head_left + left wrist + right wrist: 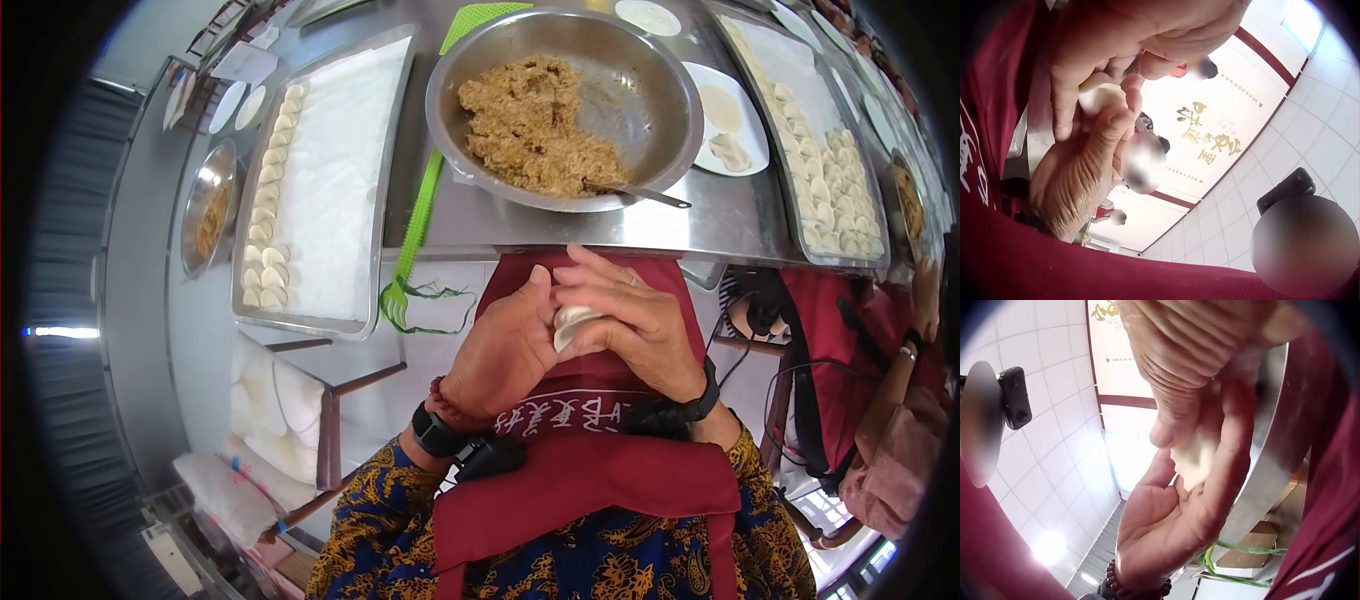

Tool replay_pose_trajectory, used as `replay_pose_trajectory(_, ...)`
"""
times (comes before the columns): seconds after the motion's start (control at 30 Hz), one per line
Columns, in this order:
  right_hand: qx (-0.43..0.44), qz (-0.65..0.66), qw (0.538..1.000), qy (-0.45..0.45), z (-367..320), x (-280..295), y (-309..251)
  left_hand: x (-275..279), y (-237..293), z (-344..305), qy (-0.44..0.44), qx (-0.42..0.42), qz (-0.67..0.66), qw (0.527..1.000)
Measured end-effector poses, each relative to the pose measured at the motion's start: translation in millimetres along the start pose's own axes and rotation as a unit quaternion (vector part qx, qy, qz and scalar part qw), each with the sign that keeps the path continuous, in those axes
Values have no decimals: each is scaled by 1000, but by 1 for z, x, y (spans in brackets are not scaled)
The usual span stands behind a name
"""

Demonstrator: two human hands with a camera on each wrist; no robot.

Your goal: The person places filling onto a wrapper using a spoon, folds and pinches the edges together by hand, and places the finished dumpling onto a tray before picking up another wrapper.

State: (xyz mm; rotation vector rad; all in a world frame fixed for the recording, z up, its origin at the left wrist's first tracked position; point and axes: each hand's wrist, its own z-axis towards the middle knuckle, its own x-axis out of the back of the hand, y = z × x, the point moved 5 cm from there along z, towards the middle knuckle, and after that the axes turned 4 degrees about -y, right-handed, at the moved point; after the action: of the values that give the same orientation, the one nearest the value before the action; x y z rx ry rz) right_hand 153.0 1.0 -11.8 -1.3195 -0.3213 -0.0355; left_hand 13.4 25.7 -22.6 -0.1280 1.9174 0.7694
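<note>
A pale dough dumpling is held between both hands in front of the apron. My left hand cups it from one side, its fingers bent round the dough in the right wrist view, where the dumpling shows between palm and fingers. From the other side my right hand grips the dumpling, thumb along its near edge and fingers over the top. The left wrist view shows the right thumb pressed against the white dough. Fingers hide much of the dumpling.
Ahead stands a steel bowl of brown filling with a spoon. Trays of dumplings, one left and one right, flank it. A white plate sits right of the bowl. A green swatter-like tool overhangs the table edge.
</note>
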Motion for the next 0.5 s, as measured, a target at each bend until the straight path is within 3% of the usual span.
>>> replay_pose_trajectory(0.1,28,-35,998,-48,3,-1,-6,3,2,-2,10,3,-8,1000)
replay_pose_trajectory(0.5,2,-99,985,-143,-2,-10,2,5,0,-7,-12,76,5,997)
